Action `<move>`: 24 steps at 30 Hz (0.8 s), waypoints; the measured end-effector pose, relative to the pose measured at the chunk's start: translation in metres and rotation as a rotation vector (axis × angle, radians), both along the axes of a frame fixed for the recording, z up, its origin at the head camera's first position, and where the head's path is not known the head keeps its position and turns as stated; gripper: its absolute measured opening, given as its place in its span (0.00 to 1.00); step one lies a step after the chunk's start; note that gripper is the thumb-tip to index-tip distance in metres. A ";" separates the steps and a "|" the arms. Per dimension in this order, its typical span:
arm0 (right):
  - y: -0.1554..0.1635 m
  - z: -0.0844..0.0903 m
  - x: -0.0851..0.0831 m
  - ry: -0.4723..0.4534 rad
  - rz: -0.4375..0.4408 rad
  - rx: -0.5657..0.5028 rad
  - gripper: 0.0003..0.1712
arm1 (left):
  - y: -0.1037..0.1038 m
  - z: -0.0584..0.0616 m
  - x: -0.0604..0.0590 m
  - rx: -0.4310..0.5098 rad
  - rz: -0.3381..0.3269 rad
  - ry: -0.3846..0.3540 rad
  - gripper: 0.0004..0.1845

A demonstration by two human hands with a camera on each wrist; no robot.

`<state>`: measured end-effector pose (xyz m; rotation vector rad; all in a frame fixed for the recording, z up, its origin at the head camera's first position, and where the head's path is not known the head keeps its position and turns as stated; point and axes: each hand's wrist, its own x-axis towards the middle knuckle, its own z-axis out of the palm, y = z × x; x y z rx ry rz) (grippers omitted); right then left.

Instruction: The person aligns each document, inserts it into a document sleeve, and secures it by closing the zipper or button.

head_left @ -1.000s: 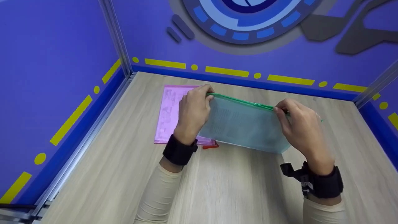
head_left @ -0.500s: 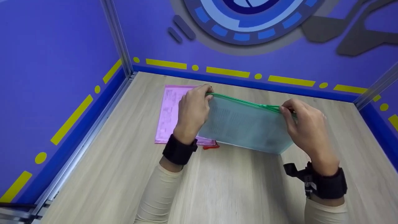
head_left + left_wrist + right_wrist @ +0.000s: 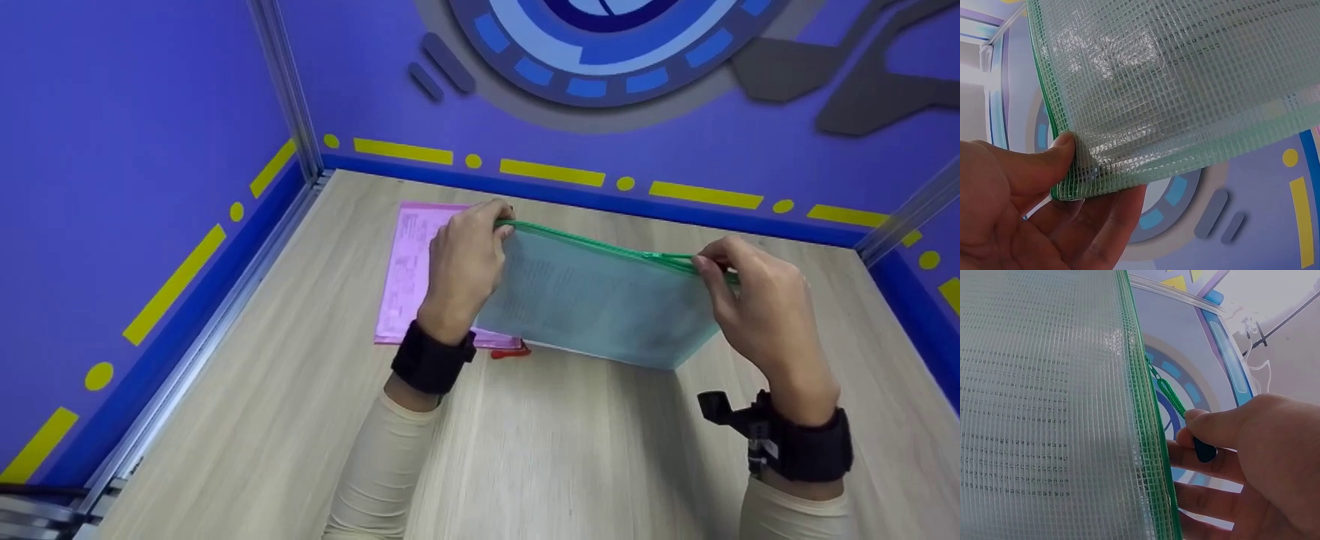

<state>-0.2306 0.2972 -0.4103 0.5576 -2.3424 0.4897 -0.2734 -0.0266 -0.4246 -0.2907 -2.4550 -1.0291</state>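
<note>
A mesh zipper pouch [image 3: 600, 300] with printed paper showing through it is held up, tilted, above the table. My left hand [image 3: 466, 262] pinches its upper left corner, thumb on the near face in the left wrist view. Along the green zipper edge, the slider [image 3: 651, 256] sits right of the middle. My right hand [image 3: 765, 307] pinches the zipper pull [image 3: 1172, 396], a green cord with a dark tab, between thumb and forefinger. The other right fingers lie behind the zipper edge. Whether the teeth beyond the slider are joined, I cannot tell.
A pink pouch [image 3: 405, 277] with printed sheets lies on the wooden table [image 3: 540, 450], partly covered by the left hand and the raised pouch. A red pull tab [image 3: 510, 351] sticks out at its lower edge. Blue panels [image 3: 150, 135] wall the table at left, back and right.
My right hand has moved to the right, and the slider has travelled the same way along the zipper. The left hand keeps its place at the corner.
</note>
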 end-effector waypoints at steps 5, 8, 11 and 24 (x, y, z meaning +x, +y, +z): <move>0.004 0.002 0.000 -0.002 -0.007 -0.006 0.03 | 0.000 0.000 -0.001 0.001 0.013 -0.014 0.07; 0.006 0.002 0.000 0.005 -0.008 -0.017 0.03 | 0.000 0.000 -0.001 0.001 0.015 -0.018 0.07; 0.008 0.002 0.000 0.013 -0.009 -0.021 0.03 | -0.001 0.000 -0.002 0.004 0.019 -0.018 0.07; 0.012 0.004 0.000 0.015 -0.045 -0.026 0.04 | -0.002 0.001 -0.002 -0.008 0.032 -0.017 0.06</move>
